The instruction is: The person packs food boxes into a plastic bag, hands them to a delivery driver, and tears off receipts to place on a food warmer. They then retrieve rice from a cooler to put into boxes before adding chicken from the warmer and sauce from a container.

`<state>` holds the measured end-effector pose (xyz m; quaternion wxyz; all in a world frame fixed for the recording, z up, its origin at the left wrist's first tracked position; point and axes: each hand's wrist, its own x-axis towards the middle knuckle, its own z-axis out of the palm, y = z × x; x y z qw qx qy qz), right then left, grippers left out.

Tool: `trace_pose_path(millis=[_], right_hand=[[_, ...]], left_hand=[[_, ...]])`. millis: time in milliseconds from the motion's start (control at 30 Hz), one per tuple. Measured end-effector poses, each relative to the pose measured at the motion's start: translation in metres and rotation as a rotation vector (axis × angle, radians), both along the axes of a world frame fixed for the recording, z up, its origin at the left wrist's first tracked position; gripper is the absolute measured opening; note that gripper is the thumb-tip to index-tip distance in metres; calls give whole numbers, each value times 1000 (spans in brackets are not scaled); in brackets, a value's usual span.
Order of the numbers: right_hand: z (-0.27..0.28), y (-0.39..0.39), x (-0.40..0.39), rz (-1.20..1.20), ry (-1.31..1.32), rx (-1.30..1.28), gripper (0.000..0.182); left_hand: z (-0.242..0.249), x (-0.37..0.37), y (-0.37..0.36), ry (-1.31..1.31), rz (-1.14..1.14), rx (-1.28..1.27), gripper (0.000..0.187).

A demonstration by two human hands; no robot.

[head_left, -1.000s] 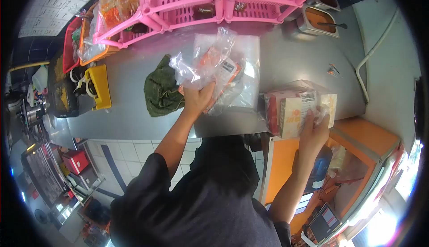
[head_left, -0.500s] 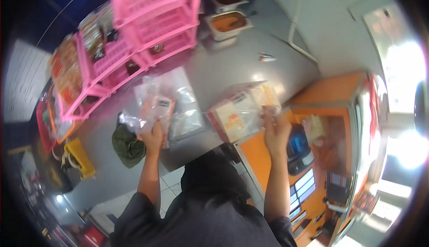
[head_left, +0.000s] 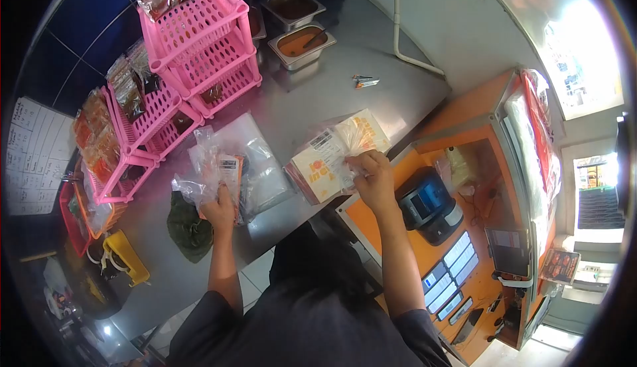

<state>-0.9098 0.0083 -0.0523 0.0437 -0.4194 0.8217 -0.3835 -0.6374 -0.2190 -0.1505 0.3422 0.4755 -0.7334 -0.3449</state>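
Observation:
My left hand (head_left: 220, 211) is closed on a clear plastic bag (head_left: 204, 158) holding an orange packet (head_left: 240, 174) with a printed white label. Gathered plastic is pinched in the fingers of my right hand (head_left: 373, 173), over a bag of boxes (head_left: 321, 166). Those boxes are pale with yellow print and red sides, and a label lies on top. Under and beside the left bag are flat clear plastic bags (head_left: 260, 168). A dark green cloth item (head_left: 188, 227) lies left of my left hand.
Pink stacked racks (head_left: 199, 48) with packets stand at the back left. Metal food pans (head_left: 302, 45) sit behind the counter's middle, small batteries (head_left: 365, 81) to their right. An orange desk (head_left: 375, 234) holds a blue-black printer (head_left: 428, 206) and several phones (head_left: 451, 267).
The camera view has shifted, and the scene sits further left. My right hand has moved inward over the boxes, drawing the plastic together. My left hand stays on its bag.

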Motion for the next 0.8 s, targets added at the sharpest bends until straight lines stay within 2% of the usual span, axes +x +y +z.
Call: trace_pose_path(millis=[200,267,300,333,367,400,433,500,533,600,633,700,800], right_hand=[[8,1,4,-13,-25,-17,36],[-3,3,0,-11,-111,-40,37],[-17,5,-2,5,-166,-60,38],[-12,0,8,-75,-477,-199,33],[-1,-1,11,-98,-601,-169,23],[3,-3,11,-46,-365,-167,13],[-2,-4,8,-13,-391,-161,13],[-9,-5,7,-72,-320,-178,10],[-9,-8,10,-61,-331,-171,10],[-4,-12,13,-124,-492,-269,13],[-2,-14,13,-117,-496,-261,13],[1,-16,12,-153,-414,-194,15],[1,-20,11,-164,-330,-190,16]], left_hand=[[-2,-5,1,4,4,-66,32],[-12,-6,-4,169,1,-244,20],[-19,-3,-6,174,18,-258,20],[-26,3,-8,171,41,-273,19],[-30,12,-7,181,79,-9,19],[-32,18,-5,203,119,259,19],[-33,19,-5,184,157,253,19],[-36,16,-8,214,70,-21,18],[-37,18,-7,203,84,-19,18],[-37,17,-6,256,123,234,17],[-23,12,-5,254,132,238,17],[-1,3,-5,224,-15,-106,14],[-4,-2,-6,284,81,-90,11]])
